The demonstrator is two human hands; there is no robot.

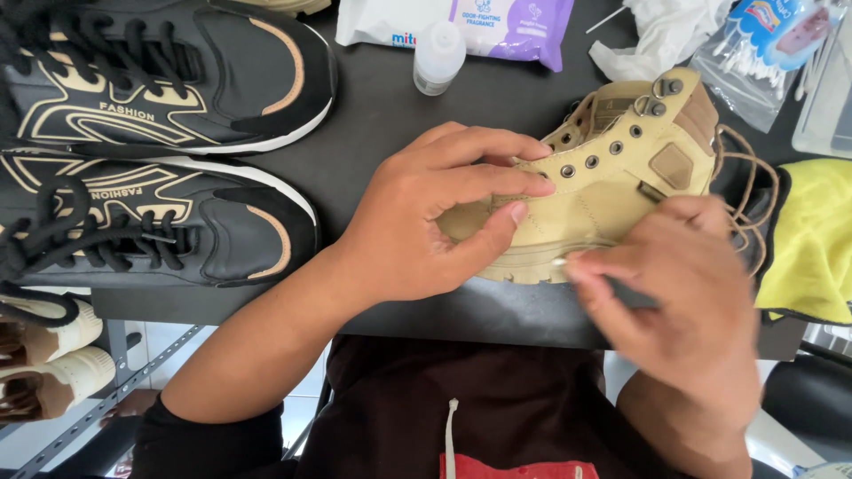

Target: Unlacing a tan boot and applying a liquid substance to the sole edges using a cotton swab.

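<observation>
A dark table (pixel 373 115) fills the view, its near edge running just above the person's dark top, with a metal rack and pale shoes on a lower level at the far left. Two black sneakers (pixel 160 133) with tan trim and black laces lie side by side on the left half of the table, toes toward the middle. At the back stand a small white bottle (pixel 438 58) and, just behind it, a white and purple pack of wipes (pixel 461 25). Crumpled white tissue (pixel 657 35) and a clear bag of cotton swabs (pixel 763 53) sit at the back right, and a yellow cloth (pixel 812 239) lies at the right edge.

The tan boot (pixel 612 177) lies on its side near the front edge, between the two hands. It is suede-like, with metal eyelets, hooks at the ankle, a ridged pale sole and loose brown laces trailing to the right. Its long axis runs roughly left to right, the toe hidden under the left hand (pixel 426 222) and the ankle collar pointing up and right.

The left hand grips the toe end, fingers curled over the upper, thumb pressed against the side. The right hand (pixel 674 284) is blurred, its fingertips pinching a thin swab stick (pixel 561 262) against the sole edge.
</observation>
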